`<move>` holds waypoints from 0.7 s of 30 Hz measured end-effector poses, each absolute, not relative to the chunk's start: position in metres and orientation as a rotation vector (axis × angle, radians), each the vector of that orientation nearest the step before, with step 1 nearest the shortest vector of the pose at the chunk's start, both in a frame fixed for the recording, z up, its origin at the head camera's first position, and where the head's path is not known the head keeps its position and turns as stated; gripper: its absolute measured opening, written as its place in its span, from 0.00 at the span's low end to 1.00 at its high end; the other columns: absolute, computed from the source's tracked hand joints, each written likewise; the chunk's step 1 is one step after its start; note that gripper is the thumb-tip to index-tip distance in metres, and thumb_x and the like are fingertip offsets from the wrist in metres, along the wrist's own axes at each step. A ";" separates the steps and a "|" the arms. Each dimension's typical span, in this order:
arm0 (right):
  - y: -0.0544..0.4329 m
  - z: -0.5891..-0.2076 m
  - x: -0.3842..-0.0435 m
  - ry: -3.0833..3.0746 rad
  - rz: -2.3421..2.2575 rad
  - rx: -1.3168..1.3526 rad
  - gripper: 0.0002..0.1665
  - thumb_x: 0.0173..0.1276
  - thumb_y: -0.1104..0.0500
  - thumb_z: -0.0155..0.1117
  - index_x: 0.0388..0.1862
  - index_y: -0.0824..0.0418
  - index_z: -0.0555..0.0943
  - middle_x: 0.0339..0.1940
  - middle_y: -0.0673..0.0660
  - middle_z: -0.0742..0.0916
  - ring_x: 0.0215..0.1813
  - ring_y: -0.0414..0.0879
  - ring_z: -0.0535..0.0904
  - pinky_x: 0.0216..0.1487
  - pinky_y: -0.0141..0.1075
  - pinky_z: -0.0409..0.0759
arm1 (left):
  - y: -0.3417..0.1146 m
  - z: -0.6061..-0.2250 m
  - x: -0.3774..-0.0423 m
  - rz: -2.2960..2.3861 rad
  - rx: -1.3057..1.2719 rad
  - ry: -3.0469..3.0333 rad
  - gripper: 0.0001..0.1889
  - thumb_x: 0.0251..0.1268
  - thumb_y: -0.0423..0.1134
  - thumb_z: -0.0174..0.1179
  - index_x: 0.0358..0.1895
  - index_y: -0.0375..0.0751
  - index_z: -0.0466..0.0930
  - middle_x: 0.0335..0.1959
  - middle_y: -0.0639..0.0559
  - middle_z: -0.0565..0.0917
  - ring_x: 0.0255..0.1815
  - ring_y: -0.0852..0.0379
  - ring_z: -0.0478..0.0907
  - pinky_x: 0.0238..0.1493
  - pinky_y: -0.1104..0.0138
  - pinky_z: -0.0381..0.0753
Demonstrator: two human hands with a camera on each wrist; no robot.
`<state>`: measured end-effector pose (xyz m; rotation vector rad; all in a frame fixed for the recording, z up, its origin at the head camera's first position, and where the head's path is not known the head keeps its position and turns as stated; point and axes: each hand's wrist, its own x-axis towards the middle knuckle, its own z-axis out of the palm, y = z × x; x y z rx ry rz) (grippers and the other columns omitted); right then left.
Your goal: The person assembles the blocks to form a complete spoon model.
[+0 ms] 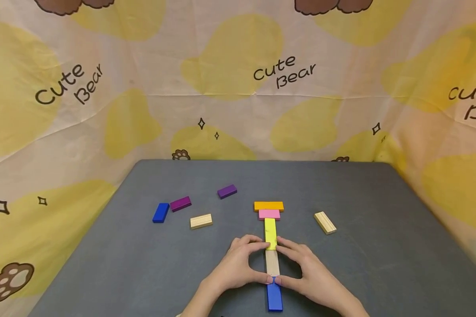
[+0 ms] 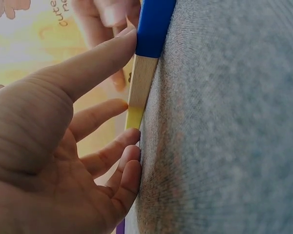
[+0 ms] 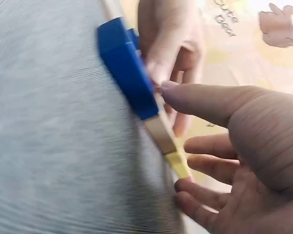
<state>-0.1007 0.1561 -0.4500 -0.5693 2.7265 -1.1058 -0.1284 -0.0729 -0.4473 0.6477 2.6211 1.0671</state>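
Note:
A straight row of blocks runs toward me in the head view: an orange block point(image 1: 269, 206) crosswise at the far end, a pink block point(image 1: 269, 215), then a yellow block point(image 1: 270, 231), a plain wooden block point(image 1: 272, 263) and a blue block point(image 1: 275, 299) lengthwise. My left hand point(image 1: 238, 262) flanks the row from the left, index fingertip at the yellow block, thumb tip at the blue block's far end. From the right, my right hand point(image 1: 307, 270) mirrors it, fingertips beside the yellow block and thumb tip beside the other thumb. Both hands' fingers are spread and gently bent.
On the grey table point(image 1: 381, 246), loose blocks lie left: a blue one point(image 1: 161, 213), a magenta one point(image 1: 180, 204), a purple one point(image 1: 227, 191) and a plain wooden one point(image 1: 201, 221). Another wooden block point(image 1: 325, 223) lies right. A patterned cloth point(image 1: 230, 110) hangs behind.

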 end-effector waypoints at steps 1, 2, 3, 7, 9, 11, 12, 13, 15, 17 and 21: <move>0.159 -0.447 -0.102 2.738 -1.146 -0.558 0.41 0.58 0.38 0.72 0.67 0.54 0.76 0.73 0.48 0.70 0.68 0.50 0.66 0.60 0.54 0.71 | -0.072 -0.447 -0.128 1.061 0.641 2.622 0.38 0.43 0.61 0.77 0.63 0.56 0.80 0.58 0.58 0.73 0.54 0.54 0.64 0.52 0.56 0.72; 0.163 -0.444 -0.103 2.755 -1.183 -0.542 0.39 0.58 0.41 0.74 0.66 0.54 0.78 0.71 0.49 0.72 0.67 0.51 0.68 0.59 0.54 0.73 | -0.072 -0.446 -0.128 1.058 0.639 2.623 0.38 0.43 0.60 0.77 0.63 0.56 0.80 0.58 0.58 0.74 0.54 0.53 0.64 0.52 0.56 0.72; 0.168 -0.440 -0.106 2.785 -1.218 -0.535 0.36 0.57 0.44 0.76 0.63 0.54 0.79 0.70 0.50 0.74 0.67 0.52 0.69 0.57 0.53 0.74 | -0.072 -0.446 -0.128 1.056 0.635 2.622 0.38 0.43 0.60 0.77 0.63 0.56 0.80 0.58 0.58 0.74 0.54 0.54 0.64 0.52 0.56 0.72; 0.203 -0.425 -0.127 2.917 -1.291 -0.558 0.29 0.56 0.54 0.79 0.58 0.53 0.83 0.64 0.51 0.79 0.63 0.50 0.73 0.52 0.51 0.77 | -0.070 -0.446 -0.129 1.062 0.628 2.631 0.38 0.42 0.59 0.78 0.62 0.55 0.80 0.58 0.58 0.74 0.54 0.53 0.64 0.53 0.56 0.72; 0.225 -0.420 -0.145 2.849 -1.385 -0.510 0.28 0.57 0.53 0.78 0.58 0.52 0.83 0.63 0.52 0.80 0.61 0.51 0.75 0.52 0.50 0.77 | -0.071 -0.446 -0.128 1.075 0.625 2.632 0.38 0.42 0.59 0.78 0.62 0.55 0.80 0.58 0.58 0.73 0.55 0.53 0.64 0.53 0.56 0.72; 0.248 -0.421 -0.164 2.676 -1.546 -0.456 0.29 0.60 0.54 0.76 0.61 0.53 0.81 0.64 0.56 0.79 0.62 0.55 0.73 0.54 0.46 0.76 | -0.072 -0.446 -0.128 1.090 0.625 2.632 0.38 0.42 0.58 0.78 0.62 0.55 0.81 0.58 0.58 0.73 0.55 0.53 0.64 0.53 0.57 0.72; 0.258 -0.423 -0.174 2.575 -1.625 -0.426 0.29 0.62 0.55 0.74 0.63 0.55 0.79 0.66 0.58 0.78 0.63 0.57 0.72 0.54 0.44 0.75 | -0.072 -0.446 -0.128 1.098 0.623 2.631 0.38 0.42 0.58 0.78 0.62 0.55 0.81 0.58 0.58 0.73 0.55 0.53 0.64 0.53 0.57 0.72; 0.268 -0.426 -0.183 2.481 -1.691 -0.403 0.30 0.63 0.57 0.73 0.65 0.57 0.78 0.67 0.61 0.76 0.65 0.58 0.70 0.55 0.41 0.74 | -0.073 -0.446 -0.128 1.103 0.621 2.629 0.38 0.42 0.58 0.78 0.62 0.55 0.81 0.58 0.58 0.73 0.55 0.53 0.64 0.53 0.57 0.72; 0.284 -0.435 -0.199 2.350 -1.761 -0.380 0.33 0.64 0.61 0.71 0.68 0.62 0.74 0.69 0.64 0.73 0.67 0.61 0.66 0.55 0.36 0.73 | -0.073 -0.446 -0.127 1.114 0.620 2.624 0.38 0.42 0.58 0.78 0.62 0.56 0.81 0.58 0.58 0.73 0.56 0.53 0.64 0.54 0.57 0.72; 0.296 -0.445 -0.211 2.303 -1.752 -0.429 0.35 0.63 0.64 0.71 0.69 0.65 0.71 0.70 0.65 0.71 0.68 0.62 0.63 0.55 0.34 0.72 | -0.074 -0.446 -0.127 1.120 0.617 2.620 0.38 0.41 0.58 0.78 0.62 0.56 0.81 0.58 0.59 0.73 0.56 0.53 0.64 0.54 0.58 0.72; 0.311 -0.458 -0.224 2.273 -1.638 -0.519 0.40 0.59 0.65 0.74 0.70 0.64 0.71 0.70 0.62 0.72 0.66 0.59 0.63 0.54 0.33 0.71 | -0.073 -0.446 -0.126 1.123 0.621 2.616 0.38 0.41 0.58 0.79 0.62 0.57 0.80 0.58 0.60 0.73 0.56 0.54 0.63 0.54 0.59 0.72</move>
